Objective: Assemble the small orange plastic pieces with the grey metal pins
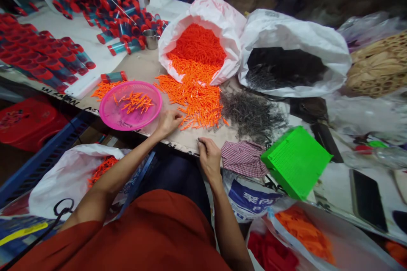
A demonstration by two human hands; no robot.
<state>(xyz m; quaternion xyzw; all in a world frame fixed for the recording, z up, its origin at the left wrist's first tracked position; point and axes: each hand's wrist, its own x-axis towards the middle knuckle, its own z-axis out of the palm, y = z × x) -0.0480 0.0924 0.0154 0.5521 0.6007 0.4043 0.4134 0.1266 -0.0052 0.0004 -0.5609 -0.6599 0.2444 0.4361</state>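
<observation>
My left hand (169,123) rests at the table's front edge, between a pink plastic basket (104,122) and a heap of small slim orange plastic pieces (203,103). Its fingers are curled together close to the heap's near edge; whatever they pinch, if anything, is hidden. To the right, my right hand (210,155) is at the same edge with thumb and fingers drawn together, and I cannot make out anything in them. Some orange pieces (137,103) lie in the basket. A heap of thin black pieces (252,112) adjoins the orange heap on its right.
Behind the heaps, a white sack (233,29) spills orange pieces beside another white sack (337,57) of black ones. Red-capped clear tubes (41,57) crowd the left. A checked cloth (243,159), green basket (297,161) and phone (368,199) lie rightward.
</observation>
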